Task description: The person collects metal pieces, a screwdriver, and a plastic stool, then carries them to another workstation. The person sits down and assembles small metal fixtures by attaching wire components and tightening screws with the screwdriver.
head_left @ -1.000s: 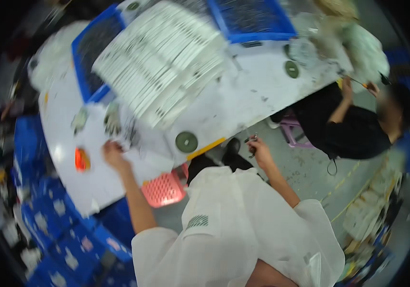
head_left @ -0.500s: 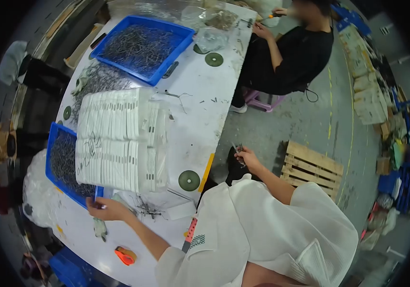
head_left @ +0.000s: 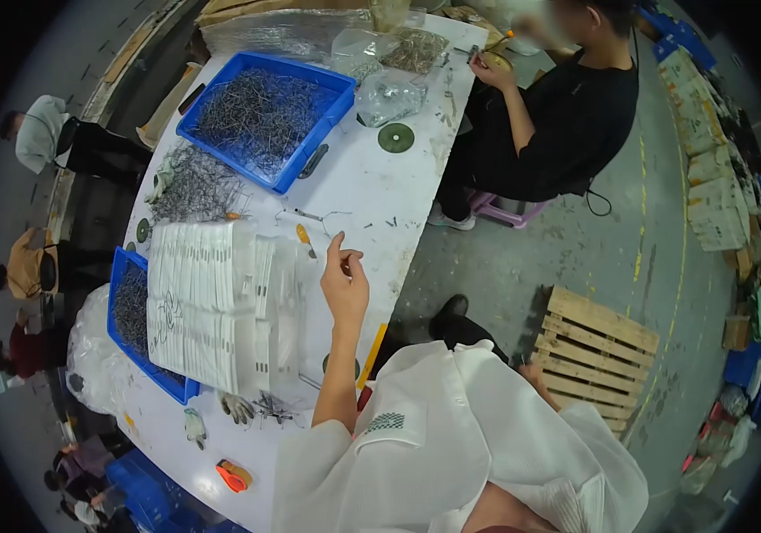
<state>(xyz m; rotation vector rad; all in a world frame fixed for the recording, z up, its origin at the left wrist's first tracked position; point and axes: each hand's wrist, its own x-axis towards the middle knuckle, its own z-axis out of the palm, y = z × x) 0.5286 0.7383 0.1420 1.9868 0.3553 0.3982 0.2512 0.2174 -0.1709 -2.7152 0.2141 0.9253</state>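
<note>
My left hand (head_left: 345, 282) is over the table with its index finger stretched out and the other fingers loosely bent, nothing visible in it. Just beyond its fingertips lies a tool with a yellow handle (head_left: 303, 234), and a bent wire piece (head_left: 322, 216) is a little farther off. To the left of this hand stands a stack of white packs in clear plastic (head_left: 211, 302). Low at my right side, near the pallet, my right hand (head_left: 533, 373) is curled, partly hidden by my sleeve. Something dark shows at its fingers, too small to name.
Blue trays of wire pieces stand at the far side (head_left: 287, 182) and left (head_left: 176, 388). Loose wires (head_left: 194, 186), a green disc (head_left: 395, 138) and an orange tape dispenser (head_left: 234, 476) lie on the table (head_left: 371, 258). A co-worker (head_left: 558, 133) sits at right; a wooden pallet (head_left: 598, 346) is on the floor.
My left hand has moved from the left tray's corner to the right of the white stack. My right hand has dropped toward the pallet. The yellow-handled tool now shows on the table.
</note>
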